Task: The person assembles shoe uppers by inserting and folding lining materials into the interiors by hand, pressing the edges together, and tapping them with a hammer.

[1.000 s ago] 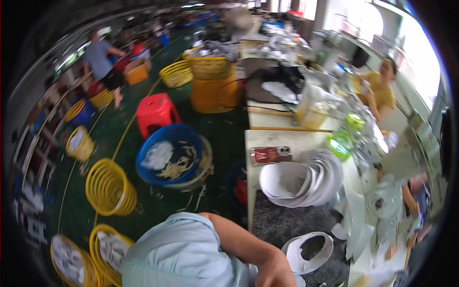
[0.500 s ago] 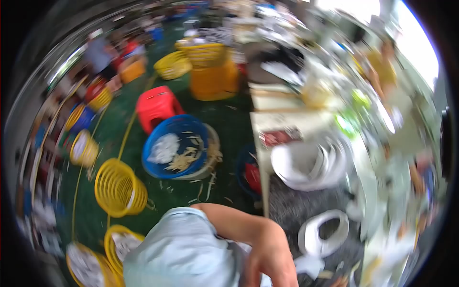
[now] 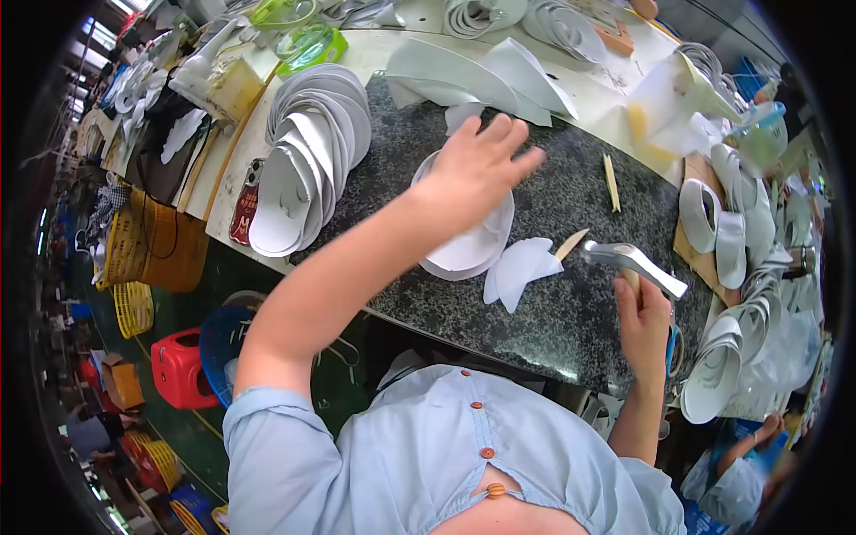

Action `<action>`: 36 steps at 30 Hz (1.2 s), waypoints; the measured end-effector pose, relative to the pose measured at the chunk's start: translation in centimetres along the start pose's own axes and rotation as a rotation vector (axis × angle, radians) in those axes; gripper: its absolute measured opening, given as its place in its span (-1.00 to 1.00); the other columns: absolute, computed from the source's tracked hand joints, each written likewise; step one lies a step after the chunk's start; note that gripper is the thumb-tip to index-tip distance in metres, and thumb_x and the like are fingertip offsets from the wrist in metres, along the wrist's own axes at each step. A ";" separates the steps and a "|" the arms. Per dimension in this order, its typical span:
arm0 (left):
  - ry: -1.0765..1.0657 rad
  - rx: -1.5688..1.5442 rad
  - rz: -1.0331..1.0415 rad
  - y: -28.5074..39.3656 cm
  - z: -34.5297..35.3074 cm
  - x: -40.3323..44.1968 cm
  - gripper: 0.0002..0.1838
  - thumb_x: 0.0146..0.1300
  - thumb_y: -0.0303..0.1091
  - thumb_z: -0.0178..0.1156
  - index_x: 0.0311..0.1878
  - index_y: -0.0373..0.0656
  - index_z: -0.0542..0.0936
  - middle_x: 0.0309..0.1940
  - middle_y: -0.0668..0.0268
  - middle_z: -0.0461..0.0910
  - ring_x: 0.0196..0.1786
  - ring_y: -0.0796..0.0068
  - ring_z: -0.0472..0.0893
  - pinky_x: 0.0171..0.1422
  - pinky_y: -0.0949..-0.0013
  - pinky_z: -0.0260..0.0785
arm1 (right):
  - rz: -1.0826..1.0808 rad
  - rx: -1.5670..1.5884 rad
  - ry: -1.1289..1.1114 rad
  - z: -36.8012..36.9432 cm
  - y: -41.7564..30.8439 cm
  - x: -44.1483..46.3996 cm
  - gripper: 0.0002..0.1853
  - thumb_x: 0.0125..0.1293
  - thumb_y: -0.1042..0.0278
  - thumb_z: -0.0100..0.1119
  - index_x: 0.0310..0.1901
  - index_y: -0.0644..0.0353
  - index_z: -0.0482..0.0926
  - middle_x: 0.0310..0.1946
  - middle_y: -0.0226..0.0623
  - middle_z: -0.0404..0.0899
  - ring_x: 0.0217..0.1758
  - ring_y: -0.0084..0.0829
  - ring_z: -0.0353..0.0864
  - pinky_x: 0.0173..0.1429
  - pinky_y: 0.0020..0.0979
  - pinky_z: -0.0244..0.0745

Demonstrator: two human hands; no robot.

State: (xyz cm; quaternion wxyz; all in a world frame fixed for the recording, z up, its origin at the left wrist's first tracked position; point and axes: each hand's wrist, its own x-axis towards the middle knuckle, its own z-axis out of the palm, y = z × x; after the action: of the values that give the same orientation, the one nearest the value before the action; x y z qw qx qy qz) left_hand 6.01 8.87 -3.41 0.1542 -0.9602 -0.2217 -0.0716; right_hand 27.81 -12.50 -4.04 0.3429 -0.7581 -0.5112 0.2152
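Observation:
My left hand [image 3: 477,174] is over the dark speckled stone slab, its fingers spread and nothing visible in them. Below it lies a white curved sheet piece [image 3: 468,250], partly covered by the hand and forearm. My right hand [image 3: 644,325] grips a hammer [image 3: 633,263] by the handle, close to its metal head. Small white petal-shaped scraps [image 3: 522,269] and a pale yellowish strip [image 3: 571,243] rest between the hands. Another such strip [image 3: 612,184] is farther back on the slab. Large white cut pieces [image 3: 486,76] lie along its far edge.
A stack of white curved pieces [image 3: 312,156] stands left, beside a red phone-like item [image 3: 245,207]. More white pieces [image 3: 713,366] line the right edge. Left on the floor are a red stool [image 3: 181,367] and a blue tub [image 3: 223,343]. A co-worker [image 3: 736,481] is at lower right.
The view has swung from the floor tubs round to the slab. My left hand, earlier hanging low at the bottom, is now over the white piece. My right hand and the hammer have come into view.

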 end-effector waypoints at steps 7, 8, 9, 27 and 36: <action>0.165 -0.220 -0.366 -5.1 -0.8 -1.9 -0.62 0.23 -0.54 0.12 0.14 -0.15 0.54 -0.16 0.11 0.52 -0.13 0.05 0.63 -0.10 0.13 0.53 | -0.051 0.160 0.099 -2.1 0.6 -3.0 -0.75 0.48 0.24 0.15 -0.17 0.31 0.58 -0.56 -0.60 0.35 -0.54 -0.73 0.23 -0.47 -0.56 0.10; 0.158 -0.222 -0.359 -3.9 -1.0 -2.8 -0.62 0.23 -0.54 0.12 0.14 -0.15 0.54 -0.16 0.11 0.52 -0.13 0.05 0.63 -0.10 0.13 0.53 | -0.019 0.227 0.097 -2.6 0.5 -3.3 -0.75 0.49 0.24 0.13 -0.17 0.30 0.57 -0.54 -0.62 0.35 -0.54 -0.75 0.23 -0.47 -0.59 0.09; 0.315 -0.271 -0.448 -2.6 -1.1 -3.9 -0.52 0.22 -0.59 0.12 0.24 -0.10 0.50 -0.11 0.10 0.48 -0.17 0.03 0.62 -0.08 0.10 0.53 | -0.005 0.250 0.079 -2.8 -0.2 -3.2 -0.77 0.49 0.26 0.11 -0.16 0.28 0.56 -0.53 -0.61 0.37 -0.53 -0.77 0.23 -0.46 -0.63 0.08; 0.358 -0.416 -0.710 5.0 5.6 -11.1 -0.23 0.12 -0.64 0.14 0.46 -0.12 0.25 0.14 0.10 0.32 -0.20 0.09 0.66 -0.28 0.16 0.59 | -0.623 -0.164 -0.317 12.9 -7.9 8.1 -0.81 0.40 0.35 0.11 -0.18 0.34 0.46 -0.41 0.03 0.61 -0.33 0.07 0.65 -0.28 -0.02 0.54; 0.425 -0.503 -0.692 4.8 6.1 -11.1 -0.31 0.16 -0.66 0.01 0.43 -0.18 0.28 0.11 0.05 0.39 -0.16 -0.01 0.63 -0.18 0.11 0.54 | -0.592 -0.226 -0.332 13.7 -6.3 8.2 -0.76 0.42 0.29 0.10 -0.17 0.35 0.44 -0.48 0.09 0.61 -0.39 0.10 0.64 -0.34 0.02 0.53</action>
State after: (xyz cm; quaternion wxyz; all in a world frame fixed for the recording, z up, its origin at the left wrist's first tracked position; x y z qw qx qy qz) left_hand -1.30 2.34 -12.67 -0.0742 -0.8015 -0.4679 -0.3649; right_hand 17.66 0.69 -8.38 0.2167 -0.5648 -0.7781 0.1689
